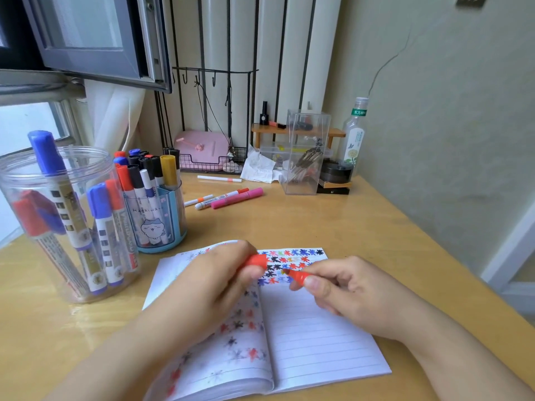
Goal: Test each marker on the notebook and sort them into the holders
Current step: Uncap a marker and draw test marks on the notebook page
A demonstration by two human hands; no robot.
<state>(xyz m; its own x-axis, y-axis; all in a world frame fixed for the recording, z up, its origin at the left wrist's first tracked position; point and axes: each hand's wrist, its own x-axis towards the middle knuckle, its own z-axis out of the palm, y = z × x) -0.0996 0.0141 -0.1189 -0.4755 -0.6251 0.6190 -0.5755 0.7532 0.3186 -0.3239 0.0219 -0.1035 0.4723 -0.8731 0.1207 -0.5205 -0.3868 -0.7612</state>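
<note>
The step in hand looks like the uncapping or recapping of a red marker (299, 276) over the open notebook (318, 337), which lies on the desk (333, 221) right in front of the person. The left hand (214, 282) has its fingers curled round the red cap (258, 261), and the right hand (344, 287) pinches the marker's barrel between thumb and fingers, the bare tip pointing toward the cap with a small gap between them. The top of the right page already carries rows of small star-like test marks in black, red, blue and other colours, so the testing seems well along. Whether this marker has made its mark yet I cannot tell; if not, the next move calls for lowering the tip to a free spot below the rows, then pressing the cap on squarely and dropping the marker into a holder. Both holders stand at the left: a clear jar (58, 221) with blue and red markers, one reading what seems to be "WHITEBOARD", and just beside it a blue pen cup (157, 224) printed with a cartoon cat and a word that looks like "Hachiware". Several untested-looking loose markers (228, 198), among them a pink one, lie farther back. A bottle (354, 134) by the wall has a green neck label with Chinese characters too small to read
</note>
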